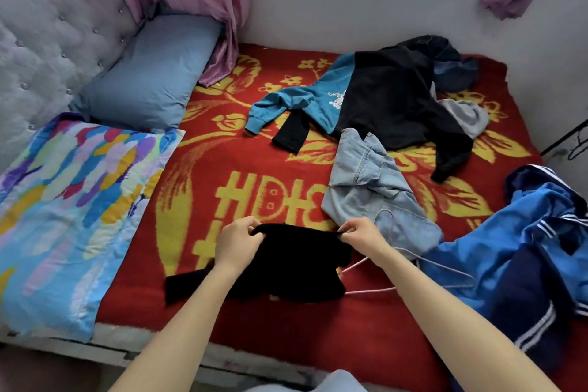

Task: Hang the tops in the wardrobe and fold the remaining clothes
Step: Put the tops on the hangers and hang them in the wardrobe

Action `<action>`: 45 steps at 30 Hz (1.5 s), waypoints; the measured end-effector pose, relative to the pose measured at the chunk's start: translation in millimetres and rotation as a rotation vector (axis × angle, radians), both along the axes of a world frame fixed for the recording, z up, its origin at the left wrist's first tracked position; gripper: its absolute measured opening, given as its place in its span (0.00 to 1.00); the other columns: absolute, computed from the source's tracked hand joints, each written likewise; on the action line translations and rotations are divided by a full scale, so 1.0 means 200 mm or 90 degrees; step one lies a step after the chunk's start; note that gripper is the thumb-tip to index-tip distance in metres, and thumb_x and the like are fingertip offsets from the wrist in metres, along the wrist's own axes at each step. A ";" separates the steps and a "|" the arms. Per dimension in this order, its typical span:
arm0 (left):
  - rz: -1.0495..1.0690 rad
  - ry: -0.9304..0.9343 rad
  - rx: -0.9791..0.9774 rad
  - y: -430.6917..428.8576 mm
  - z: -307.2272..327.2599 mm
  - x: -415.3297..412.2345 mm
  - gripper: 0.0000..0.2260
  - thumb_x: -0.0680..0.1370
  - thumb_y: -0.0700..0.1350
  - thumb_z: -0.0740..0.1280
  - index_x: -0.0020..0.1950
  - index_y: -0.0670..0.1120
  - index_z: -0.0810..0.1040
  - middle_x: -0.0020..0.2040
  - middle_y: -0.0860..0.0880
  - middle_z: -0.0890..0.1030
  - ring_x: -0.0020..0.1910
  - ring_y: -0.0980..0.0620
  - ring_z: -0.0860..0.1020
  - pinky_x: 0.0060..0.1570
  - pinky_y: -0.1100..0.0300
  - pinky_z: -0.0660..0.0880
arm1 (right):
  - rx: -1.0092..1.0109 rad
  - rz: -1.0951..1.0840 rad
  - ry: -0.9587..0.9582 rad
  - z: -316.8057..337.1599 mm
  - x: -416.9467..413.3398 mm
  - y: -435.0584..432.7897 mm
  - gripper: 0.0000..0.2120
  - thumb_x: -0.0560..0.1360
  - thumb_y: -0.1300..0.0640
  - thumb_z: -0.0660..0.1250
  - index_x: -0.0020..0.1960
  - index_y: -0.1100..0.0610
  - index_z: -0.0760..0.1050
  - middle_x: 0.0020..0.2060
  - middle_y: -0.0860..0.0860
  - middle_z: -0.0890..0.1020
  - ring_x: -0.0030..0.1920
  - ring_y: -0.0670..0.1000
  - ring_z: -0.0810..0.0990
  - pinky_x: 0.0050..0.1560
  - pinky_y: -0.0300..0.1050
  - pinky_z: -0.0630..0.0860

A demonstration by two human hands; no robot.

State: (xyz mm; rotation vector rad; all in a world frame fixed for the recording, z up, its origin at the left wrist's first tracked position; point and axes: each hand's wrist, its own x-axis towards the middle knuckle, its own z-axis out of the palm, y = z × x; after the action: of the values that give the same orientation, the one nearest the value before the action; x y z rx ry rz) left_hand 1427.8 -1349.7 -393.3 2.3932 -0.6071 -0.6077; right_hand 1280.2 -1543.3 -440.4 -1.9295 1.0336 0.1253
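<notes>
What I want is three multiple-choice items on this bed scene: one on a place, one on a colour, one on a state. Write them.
1. The light denim garment lies: A) on a pillow B) on the red blanket, just beyond the right grip C) on the floor.
2. The held garment is: A) black B) pink C) white.
3. The left grip and right grip: A) both pinch the held garment's upper edge B) both lie flat and open C) touch nothing.
Key: 1 B, it lies rumpled on the blanket past that grip; 2 A, the cloth is plainly black; 3 A, fingers curl over the edge on both sides.
</notes>
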 end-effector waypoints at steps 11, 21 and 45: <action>0.025 0.092 0.073 -0.22 -0.24 -0.08 0.03 0.76 0.41 0.67 0.46 0.43 0.79 0.45 0.44 0.82 0.40 0.47 0.78 0.35 0.58 0.73 | 0.041 -0.073 0.147 -0.43 -0.46 -0.40 0.09 0.75 0.56 0.65 0.40 0.60 0.78 0.34 0.54 0.78 0.37 0.50 0.75 0.39 0.46 0.72; 0.143 0.252 0.017 -0.31 -0.32 -0.14 0.03 0.73 0.40 0.72 0.45 0.43 0.82 0.46 0.47 0.83 0.49 0.49 0.79 0.39 0.61 0.74 | 0.045 -0.043 0.255 -0.79 -0.51 -0.73 0.21 0.77 0.58 0.61 0.68 0.65 0.66 0.66 0.61 0.72 0.66 0.60 0.70 0.61 0.48 0.67; 0.282 0.303 -0.146 -0.28 -0.30 -0.09 0.03 0.74 0.41 0.71 0.44 0.42 0.81 0.45 0.44 0.82 0.48 0.46 0.79 0.51 0.53 0.73 | -0.587 0.099 -0.076 0.15 -0.28 -0.79 0.15 0.76 0.55 0.64 0.36 0.65 0.76 0.27 0.60 0.79 0.27 0.62 0.79 0.29 0.41 0.62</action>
State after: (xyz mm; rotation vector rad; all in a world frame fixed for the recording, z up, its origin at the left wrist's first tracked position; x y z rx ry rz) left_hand 1409.0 -1405.4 -452.9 1.9741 0.0584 -0.8164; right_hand 1225.1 -1702.2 -409.9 -2.7965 0.9323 -0.4542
